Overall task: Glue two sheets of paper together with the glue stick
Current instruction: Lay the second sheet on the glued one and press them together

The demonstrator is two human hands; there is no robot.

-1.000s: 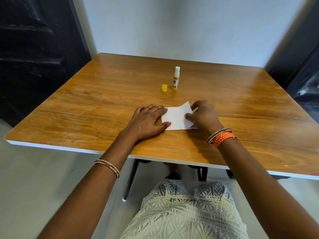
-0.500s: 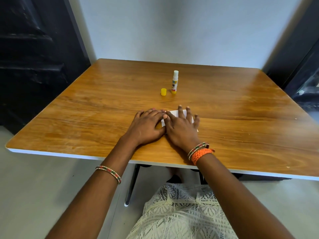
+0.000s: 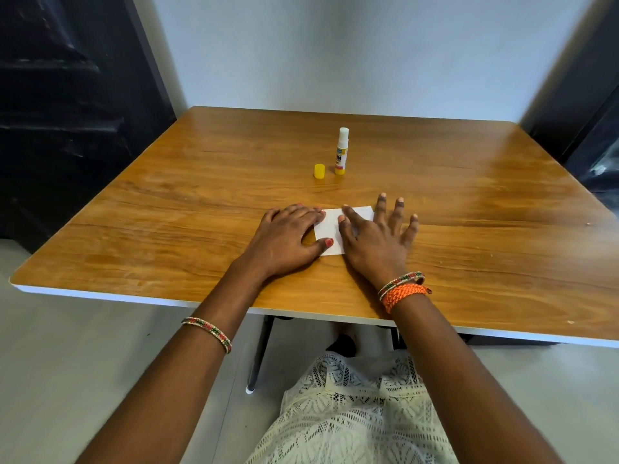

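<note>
1. Head view: the right hand (image 3: 376, 241) lies flat with its fingers straight and spread, palm down on the right part of the white paper (image 3: 330, 229). It presses; nothing is curled round or pinched.
2. The left hand (image 3: 284, 237) lies flat too, fingers together on the paper's left edge and the thumb reaching onto its near corner. It holds the paper down without gripping it.
3. Between the two hands a strip of paper shows, lying flat on the wooden table (image 3: 167, 229). Whether it is one sheet or two stacked cannot be told from here.
4. Beyond the hands, well apart from the paper, the glue stick (image 3: 342, 151) stands upright and uncapped; its yellow cap (image 3: 319, 171) sits just to its left.
5. Judged from this, the step in hand is pressing the sheets together so that the glue takes.
6. The next move likely calls for firm, even smoothing outward to the edges, the left hand steadying so the sheets do not slide out of line. Then the cap should go back on the stick.
</note>
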